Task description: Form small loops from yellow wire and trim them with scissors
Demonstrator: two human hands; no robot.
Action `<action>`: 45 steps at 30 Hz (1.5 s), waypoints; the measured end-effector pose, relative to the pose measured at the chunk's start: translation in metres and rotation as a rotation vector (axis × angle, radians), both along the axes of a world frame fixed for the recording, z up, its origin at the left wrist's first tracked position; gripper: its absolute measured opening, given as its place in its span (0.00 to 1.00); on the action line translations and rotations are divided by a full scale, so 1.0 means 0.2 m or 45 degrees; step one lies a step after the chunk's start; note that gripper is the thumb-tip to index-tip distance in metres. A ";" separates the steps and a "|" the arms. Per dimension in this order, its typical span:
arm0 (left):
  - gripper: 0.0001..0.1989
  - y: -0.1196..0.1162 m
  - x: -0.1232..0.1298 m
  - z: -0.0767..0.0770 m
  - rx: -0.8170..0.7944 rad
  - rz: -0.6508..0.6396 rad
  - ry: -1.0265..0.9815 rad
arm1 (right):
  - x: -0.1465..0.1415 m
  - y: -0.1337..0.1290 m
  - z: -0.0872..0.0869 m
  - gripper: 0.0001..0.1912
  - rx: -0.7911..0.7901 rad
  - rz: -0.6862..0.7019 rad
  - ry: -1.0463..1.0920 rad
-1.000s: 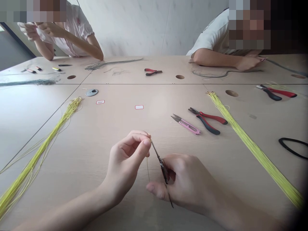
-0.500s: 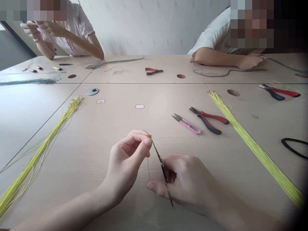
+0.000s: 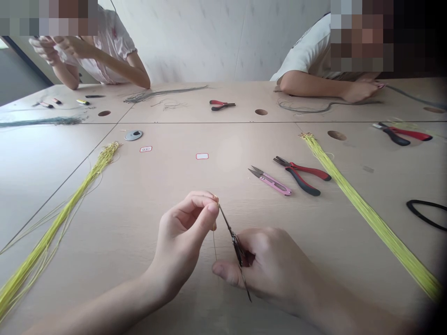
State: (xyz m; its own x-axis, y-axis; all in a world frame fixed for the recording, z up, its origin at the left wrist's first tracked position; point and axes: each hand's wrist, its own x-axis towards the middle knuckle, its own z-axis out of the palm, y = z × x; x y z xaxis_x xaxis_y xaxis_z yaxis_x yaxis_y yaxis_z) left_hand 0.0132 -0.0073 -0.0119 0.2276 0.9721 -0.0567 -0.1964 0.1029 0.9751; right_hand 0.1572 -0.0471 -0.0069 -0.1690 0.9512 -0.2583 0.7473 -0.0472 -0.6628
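Near the middle of the table, my left hand (image 3: 186, 232) pinches a thin yellowish cord (image 3: 214, 242) between thumb and fingers. A small gold-coloured piece (image 3: 215, 198) shows at those fingertips, and the cord hangs below them. My right hand (image 3: 268, 263) is closed around a slim dark metal tool (image 3: 237, 246), perhaps small scissors; its grip is partly hidden by my fingers. The tool's thin tip reaches up to my left fingertips, while its other end sticks out below my right thumb. Beyond my hands lie pink thread snips (image 3: 274, 182) and red-and-black pliers (image 3: 302, 174).
Bundles of yellow cord lie at left (image 3: 70, 204) and right (image 3: 366, 209). A grey disc (image 3: 133, 135), two small labels and a black loop (image 3: 428, 215) are on the table (image 3: 157, 177). Two people sit across, with more pliers (image 3: 222, 105) and grey cords (image 3: 164, 93) near them.
The view has shifted very slightly. Both hands keep the same hold, with the tool's tip still at my left fingertips.
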 end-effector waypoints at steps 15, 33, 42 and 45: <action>0.09 -0.01 -0.01 0.00 -0.009 0.008 0.049 | 0.00 -0.01 0.03 0.28 0.092 0.007 -0.146; 0.13 0.00 -0.01 -0.02 0.010 -0.002 0.065 | 0.01 -0.01 0.02 0.27 0.167 0.010 -0.113; 0.12 -0.01 0.00 -0.01 0.019 -0.006 0.052 | 0.02 -0.01 0.03 0.27 0.205 0.003 -0.067; 0.12 -0.01 0.00 -0.01 0.023 0.008 0.047 | 0.02 -0.01 0.03 0.28 0.230 -0.007 -0.081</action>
